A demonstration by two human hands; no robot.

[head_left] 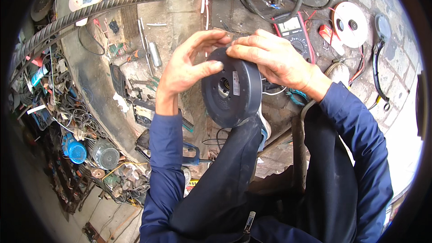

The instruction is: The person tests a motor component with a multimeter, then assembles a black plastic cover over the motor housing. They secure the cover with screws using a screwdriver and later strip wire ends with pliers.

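left grip [184,65] and right grip [276,58] on round black housing [220,101], multimeter [294,33] just beyond, blue motor [75,148] at left

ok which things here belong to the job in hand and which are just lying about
In hand:
- thick black disc
- left hand, thumb at its face
- right hand, on its rim

Apparently lying about:
- multimeter, though possibly used for it
- white disc
- blue motor
- grey motor
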